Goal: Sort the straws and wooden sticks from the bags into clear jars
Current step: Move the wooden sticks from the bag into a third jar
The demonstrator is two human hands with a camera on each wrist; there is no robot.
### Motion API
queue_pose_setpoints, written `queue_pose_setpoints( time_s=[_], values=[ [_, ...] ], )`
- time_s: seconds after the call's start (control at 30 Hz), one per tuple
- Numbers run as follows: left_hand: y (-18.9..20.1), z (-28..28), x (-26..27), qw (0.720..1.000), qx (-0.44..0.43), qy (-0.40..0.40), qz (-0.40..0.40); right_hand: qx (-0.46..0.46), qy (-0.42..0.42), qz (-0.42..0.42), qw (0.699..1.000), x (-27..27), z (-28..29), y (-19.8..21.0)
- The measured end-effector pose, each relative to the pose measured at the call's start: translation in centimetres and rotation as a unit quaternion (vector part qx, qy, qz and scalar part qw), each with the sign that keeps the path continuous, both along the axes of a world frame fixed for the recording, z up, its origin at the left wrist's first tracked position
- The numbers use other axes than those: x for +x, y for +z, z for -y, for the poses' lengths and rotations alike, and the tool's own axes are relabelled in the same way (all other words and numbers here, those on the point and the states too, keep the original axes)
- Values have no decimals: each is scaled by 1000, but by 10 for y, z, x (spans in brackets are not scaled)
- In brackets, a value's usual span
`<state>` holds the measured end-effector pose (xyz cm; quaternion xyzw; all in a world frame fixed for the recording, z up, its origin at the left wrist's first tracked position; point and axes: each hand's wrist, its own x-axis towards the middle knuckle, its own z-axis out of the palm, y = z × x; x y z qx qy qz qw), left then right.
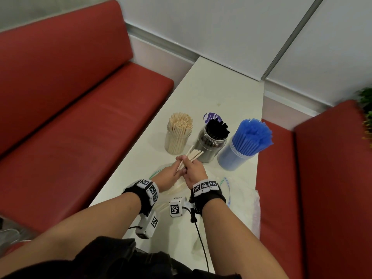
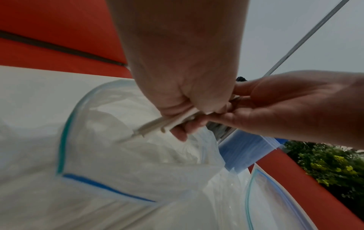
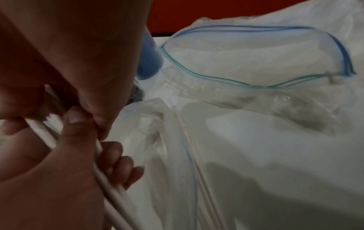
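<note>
Both hands hold one small bundle of pale beige straws (image 1: 192, 155) just above the table, near the jars. My left hand (image 1: 177, 168) grips the bundle's lower part in a fist (image 2: 187, 105). My right hand (image 1: 191, 166) curls its fingers (image 3: 116, 157) round the same straws (image 3: 110, 191). The straw ends (image 2: 155, 124) stick out below the left fist, over an open zip bag (image 2: 65, 140). Three clear jars stand beyond the hands: one of beige straws (image 1: 178, 135), one of black straws (image 1: 212, 143), one of blue straws (image 1: 239, 152).
Crumpled clear zip bags (image 1: 241, 200) lie on the white table (image 1: 221, 91) under and to the right of the hands; one gapes open (image 3: 256, 59). Red bench seats (image 1: 80, 121) flank the table on both sides. A plant (image 1: 367, 117) shows at the far right.
</note>
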<state>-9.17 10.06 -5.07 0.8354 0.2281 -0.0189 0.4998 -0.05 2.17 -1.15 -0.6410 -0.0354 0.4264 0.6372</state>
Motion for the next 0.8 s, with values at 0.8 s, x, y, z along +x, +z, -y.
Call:
queue_pose_setpoints(
  time_s=[0.8],
  values=[
    [84,-25,17,938,-319,118,65,76,134,-106,982,11,-3,55]
  ],
)
